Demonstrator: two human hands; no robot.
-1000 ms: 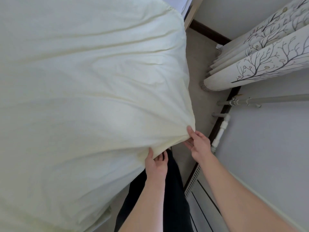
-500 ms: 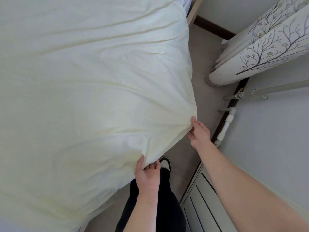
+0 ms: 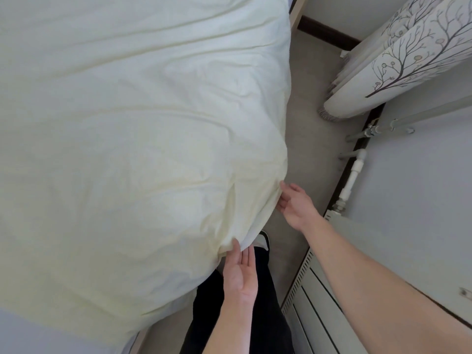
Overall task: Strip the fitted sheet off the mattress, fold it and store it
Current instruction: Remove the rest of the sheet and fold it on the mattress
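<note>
Both hands are at the corner of the pale cream cotton fitted sheet (image 3: 143,139). Left hand (image 3: 241,273) is palm up, fingers straight, tips touching the hem. Right hand (image 3: 293,201) is loose too, fingers under the edge.

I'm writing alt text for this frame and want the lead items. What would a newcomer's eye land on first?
First, the pale cream fitted sheet, wrinkled and filling the left and centre of the view. Next, two bare hands at its near corner: the left hand, palm up with straight fingers, meets the hem from below, and the right hand touches the corner's side. At top right hangs a white curtain printed with dark branches.
</note>
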